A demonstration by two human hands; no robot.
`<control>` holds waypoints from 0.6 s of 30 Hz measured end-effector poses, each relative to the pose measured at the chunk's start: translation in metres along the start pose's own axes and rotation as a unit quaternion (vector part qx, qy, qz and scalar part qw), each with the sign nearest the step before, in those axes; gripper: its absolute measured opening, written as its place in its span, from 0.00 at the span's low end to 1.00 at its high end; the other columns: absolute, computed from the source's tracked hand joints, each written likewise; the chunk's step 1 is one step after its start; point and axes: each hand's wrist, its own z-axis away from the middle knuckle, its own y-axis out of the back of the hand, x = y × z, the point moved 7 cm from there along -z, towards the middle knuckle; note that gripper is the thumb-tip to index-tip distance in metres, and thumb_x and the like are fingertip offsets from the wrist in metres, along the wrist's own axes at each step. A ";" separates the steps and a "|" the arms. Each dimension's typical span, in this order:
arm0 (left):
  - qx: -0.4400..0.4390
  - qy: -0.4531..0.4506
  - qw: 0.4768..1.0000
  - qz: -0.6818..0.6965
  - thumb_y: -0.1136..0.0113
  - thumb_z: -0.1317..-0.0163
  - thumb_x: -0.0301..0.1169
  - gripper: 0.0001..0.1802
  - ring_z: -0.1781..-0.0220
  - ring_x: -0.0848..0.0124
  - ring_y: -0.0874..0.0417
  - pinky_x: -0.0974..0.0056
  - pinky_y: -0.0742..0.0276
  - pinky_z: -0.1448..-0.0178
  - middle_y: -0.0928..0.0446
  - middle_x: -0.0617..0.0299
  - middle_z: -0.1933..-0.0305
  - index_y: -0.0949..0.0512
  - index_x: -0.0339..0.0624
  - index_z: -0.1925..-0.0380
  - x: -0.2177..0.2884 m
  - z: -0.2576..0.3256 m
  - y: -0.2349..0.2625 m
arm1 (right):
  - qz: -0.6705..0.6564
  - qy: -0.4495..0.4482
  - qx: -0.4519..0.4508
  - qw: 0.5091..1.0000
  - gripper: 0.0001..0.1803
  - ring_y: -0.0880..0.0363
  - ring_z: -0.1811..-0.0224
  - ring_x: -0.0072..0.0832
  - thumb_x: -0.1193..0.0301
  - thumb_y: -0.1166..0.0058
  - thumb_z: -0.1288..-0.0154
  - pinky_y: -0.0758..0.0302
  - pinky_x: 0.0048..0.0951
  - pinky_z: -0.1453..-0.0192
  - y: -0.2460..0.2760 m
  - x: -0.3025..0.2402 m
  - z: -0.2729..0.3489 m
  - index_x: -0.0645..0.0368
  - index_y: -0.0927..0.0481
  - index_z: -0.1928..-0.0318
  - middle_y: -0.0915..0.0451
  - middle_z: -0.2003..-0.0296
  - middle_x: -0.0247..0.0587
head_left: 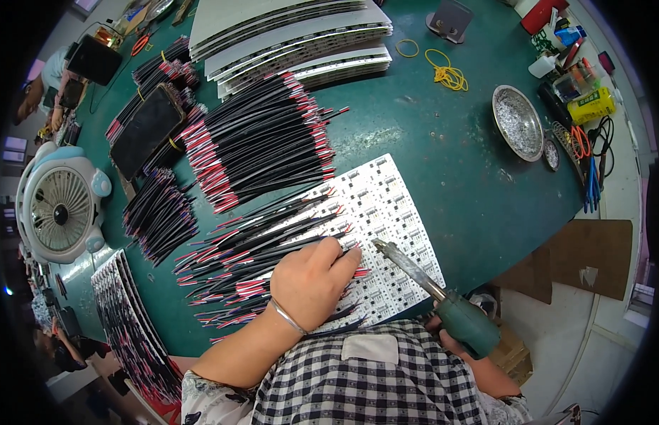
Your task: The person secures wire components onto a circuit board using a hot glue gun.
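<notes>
We see the green table (442, 163), its near edge hidden by our checked shirt. On it lies a white LED panel (393, 212), half covered by thin black-and-red wires (273, 248). Our left hand (311, 280) lies palm down, fingers curled, pressing the wires onto the panel. Our right hand (453, 343) is mostly hidden behind the green-handled soldering iron (442, 297) it grips, metal tip just beside the left fingertips.

**Even overhead light, strong fisheye bend**

Bright, flat light falls from above on the green table (450, 170); shadows stay short and soft. The metal dish (517, 122) and the stacked white boards (294, 35) catch mild glare. The centre is sharp. Edges curve, darken to a black rim, and detail there blurs.
</notes>
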 end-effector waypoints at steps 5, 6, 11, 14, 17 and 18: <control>-0.002 0.006 1.000 -0.003 0.38 0.54 0.26 0.12 0.78 0.69 0.25 0.66 0.30 0.77 0.29 0.67 0.75 0.16 0.51 0.66 0.000 0.000 0.002 | 0.133 0.112 -0.021 0.985 0.17 0.17 0.60 0.36 0.75 0.36 0.51 0.22 0.30 0.57 -0.003 0.001 0.006 0.61 0.19 0.57 0.18 0.61 0.43; 0.000 0.005 1.000 -0.003 0.38 0.54 0.26 0.12 0.78 0.69 0.24 0.66 0.30 0.77 0.29 0.67 0.75 0.16 0.51 0.67 0.000 0.000 0.001 | 0.132 0.111 -0.021 0.985 0.17 0.17 0.60 0.36 0.75 0.36 0.51 0.22 0.30 0.57 -0.003 0.000 0.006 0.61 0.19 0.57 0.18 0.61 0.43; -0.001 0.010 1.000 0.007 0.37 0.54 0.25 0.11 0.78 0.69 0.24 0.65 0.30 0.77 0.29 0.67 0.74 0.16 0.51 0.68 -0.002 0.000 0.000 | 0.142 0.114 -0.002 0.983 0.16 0.18 0.59 0.40 0.76 0.37 0.51 0.22 0.34 0.56 -0.004 -0.012 0.002 0.59 0.18 0.57 0.18 0.59 0.45; 0.003 0.010 1.000 0.017 0.36 0.54 0.25 0.11 0.78 0.69 0.25 0.65 0.30 0.77 0.29 0.67 0.74 0.16 0.51 0.68 -0.003 0.000 0.000 | 0.206 0.136 -0.047 0.968 0.17 0.18 0.59 0.40 0.76 0.38 0.51 0.22 0.35 0.56 -0.008 0.006 0.013 0.59 0.18 0.57 0.18 0.59 0.45; 0.004 0.009 1.000 0.019 0.36 0.54 0.25 0.11 0.78 0.69 0.25 0.66 0.30 0.77 0.29 0.67 0.75 0.16 0.51 0.68 -0.003 0.000 0.000 | 0.221 0.162 -0.042 0.961 0.17 0.18 0.58 0.41 0.76 0.38 0.51 0.23 0.35 0.55 -0.008 -0.007 0.008 0.59 0.18 0.57 0.18 0.60 0.44; 0.002 0.009 1.000 0.017 0.36 0.55 0.25 0.11 0.77 0.69 0.25 0.66 0.30 0.77 0.29 0.66 0.75 0.16 0.51 0.69 -0.003 0.000 0.000 | 0.220 0.162 -0.042 0.961 0.17 0.18 0.58 0.41 0.76 0.38 0.51 0.23 0.35 0.55 -0.008 -0.014 0.006 0.59 0.18 0.57 0.18 0.60 0.44</control>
